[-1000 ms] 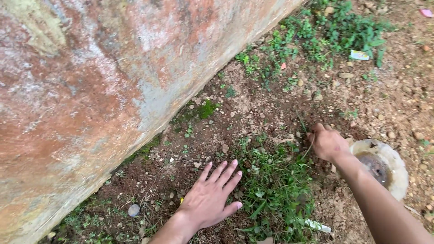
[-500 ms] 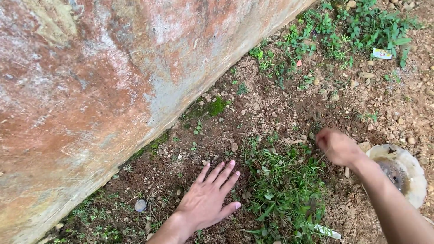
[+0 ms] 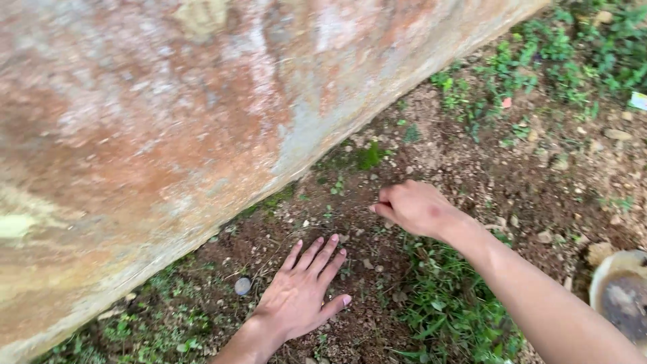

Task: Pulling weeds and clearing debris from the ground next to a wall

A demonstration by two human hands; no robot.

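My left hand [image 3: 301, 291] lies flat on the bare soil, fingers spread and pointing toward the wall, holding nothing. My right hand [image 3: 411, 207] hovers just above and to the right of it, fingers curled in a pinch close to the ground; whether anything small is between the fingertips I cannot tell. A patch of green weeds [image 3: 453, 311] grows under my right forearm. Small stones lie in the dirt around both hands.
A stained reddish concrete wall [image 3: 168, 114] fills the left and top. A round grey cap [image 3: 242, 286] lies near its base. A dirty white bowl [image 3: 617, 296] sits at the right edge. More weeds [image 3: 539, 54] and a scrap of wrapper [image 3: 639, 101] lie at the upper right.
My right hand has swung left from beside the white bowl to a spot just above my left hand's fingertips. The view has shifted right; my left hand stays flat on the soil.
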